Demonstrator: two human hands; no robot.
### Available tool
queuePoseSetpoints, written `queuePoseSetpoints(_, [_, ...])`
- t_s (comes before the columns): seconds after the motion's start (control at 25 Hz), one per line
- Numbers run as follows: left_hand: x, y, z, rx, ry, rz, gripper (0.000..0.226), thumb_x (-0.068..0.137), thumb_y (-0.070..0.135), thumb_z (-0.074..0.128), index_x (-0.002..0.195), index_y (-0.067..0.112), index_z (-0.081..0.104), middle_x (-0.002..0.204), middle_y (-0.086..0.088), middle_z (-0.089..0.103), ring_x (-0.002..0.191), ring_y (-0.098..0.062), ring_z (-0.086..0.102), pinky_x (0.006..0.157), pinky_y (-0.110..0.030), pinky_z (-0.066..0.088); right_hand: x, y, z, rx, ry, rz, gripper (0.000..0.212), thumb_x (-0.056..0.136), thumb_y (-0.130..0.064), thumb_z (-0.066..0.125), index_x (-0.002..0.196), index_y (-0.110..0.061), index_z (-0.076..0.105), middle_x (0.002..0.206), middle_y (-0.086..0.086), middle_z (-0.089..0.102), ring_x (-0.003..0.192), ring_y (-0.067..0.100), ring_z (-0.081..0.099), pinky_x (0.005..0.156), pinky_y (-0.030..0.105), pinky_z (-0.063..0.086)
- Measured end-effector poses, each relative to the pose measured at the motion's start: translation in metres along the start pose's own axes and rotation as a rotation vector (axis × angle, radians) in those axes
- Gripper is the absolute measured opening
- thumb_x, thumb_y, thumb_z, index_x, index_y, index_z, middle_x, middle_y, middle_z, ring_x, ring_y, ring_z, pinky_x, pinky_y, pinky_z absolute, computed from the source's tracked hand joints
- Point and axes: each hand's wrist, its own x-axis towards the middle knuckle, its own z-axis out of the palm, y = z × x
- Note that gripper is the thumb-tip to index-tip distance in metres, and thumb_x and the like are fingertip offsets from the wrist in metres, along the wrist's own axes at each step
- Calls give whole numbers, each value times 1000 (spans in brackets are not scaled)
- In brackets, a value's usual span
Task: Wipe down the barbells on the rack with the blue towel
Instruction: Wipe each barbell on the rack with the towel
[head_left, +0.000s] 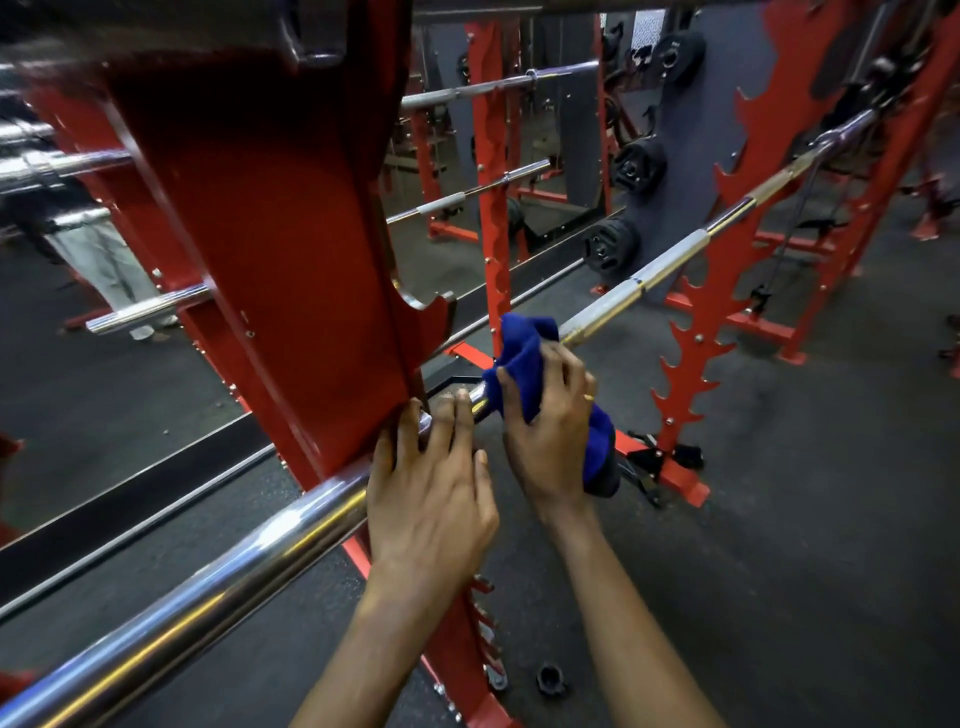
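Note:
A long chrome barbell (218, 582) runs from the lower left up to the far right across the red rack (270, 218). My left hand (431, 499) grips the bar right beside the near red upright. Just to its right, my right hand (550, 431) holds the blue towel (524, 364) wrapped around the bar. The towel's ends stick out above and below my fingers. More chrome barbells (150, 309) rest on higher hooks at the left.
A mirror behind the rack reflects bars (498, 85) and red uprights. A second red toothed upright (691, 358) stands at right. Black weight plates (613, 244) hang on a grey wall. A person's pale trousers (93, 260) show at left. A small black collar (550, 678) lies on the floor.

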Motion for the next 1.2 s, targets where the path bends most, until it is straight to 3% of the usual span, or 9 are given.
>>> queuePoseSetpoints(0.2, [10, 20, 2, 34, -57, 3, 61, 97, 42, 41, 143, 3, 53, 144, -14, 56, 135, -32, 51, 115, -48, 22, 84, 39, -12, -165, -17, 66, 53, 103, -45, 50, 147, -15, 49, 138, 6, 59, 129, 22, 50, 113, 49, 37])
queuePoseSetpoints(0.32, [28, 27, 1, 43, -157, 12, 63, 101, 44, 30, 150, 6, 41, 150, -15, 49, 136, -28, 48, 115, -45, 28, 72, 48, -14, -161, -258, -135, 59, 104, -42, 46, 156, -17, 33, 158, 3, 42, 149, 20, 31, 125, 42, 18])
queuePoseSetpoints(0.4, [42, 35, 1, 51, -245, -3, 61, 106, 43, 28, 157, 9, 26, 158, -17, 37, 141, -29, 42, 115, -44, 33, 90, 73, -37, -56, -352, -241, 60, 102, -35, 55, 156, -19, 33, 156, 2, 44, 144, 19, 38, 123, 39, 25])
queuePoseSetpoints(0.56, [73, 43, 6, 85, -471, 42, 78, 104, 54, 34, 160, 19, -7, 163, -20, 21, 145, -34, 33, 111, -45, 37, 140, 106, -41, 19, -234, -163, 52, 97, -37, 62, 146, -25, 51, 146, -6, 55, 136, 17, 50, 114, 50, 37])
queuePoseSetpoints(0.68, [90, 42, 15, 51, -472, 41, 74, 101, 60, 35, 158, 23, 5, 142, -14, 46, 123, -32, 54, 94, -44, 48, 127, 107, -31, -105, -306, -414, 50, 101, -45, 56, 147, -28, 52, 148, -8, 54, 141, 14, 44, 119, 41, 26])
queuePoseSetpoints(0.76, [90, 42, 20, 66, -383, 84, 70, 101, 65, 26, 156, 22, 18, 131, -8, 55, 113, -27, 60, 86, -41, 52, 146, 126, -40, -106, -324, -534, 45, 102, -42, 55, 144, -25, 55, 139, -6, 60, 133, 18, 52, 114, 41, 33])
queuePoseSetpoints(0.92, [87, 42, 24, 23, -296, 52, 65, 101, 63, 28, 151, 23, 36, 122, -2, 62, 107, -24, 63, 81, -40, 51, 154, 120, -23, -119, -82, -300, 32, 102, -40, 51, 119, -20, 69, 113, 0, 69, 111, 26, 60, 106, 45, 37])
queuePoseSetpoints(1.08, [85, 42, 29, 28, -226, 35, 57, 102, 58, 27, 142, 23, 47, 113, -2, 67, 99, -25, 65, 79, -40, 50, 145, 124, -24, -50, -208, -637, 36, 102, -42, 50, 120, -17, 69, 112, -1, 71, 106, 23, 62, 105, 44, 40])
queuePoseSetpoints(1.2, [84, 40, 33, 38, -240, 57, 53, 102, 54, 34, 142, 22, 45, 113, -2, 66, 98, -26, 65, 79, -42, 50, 171, 144, -31, -85, -49, -339, 32, 102, -40, 50, 116, -17, 68, 110, 2, 69, 112, 27, 62, 109, 48, 37])
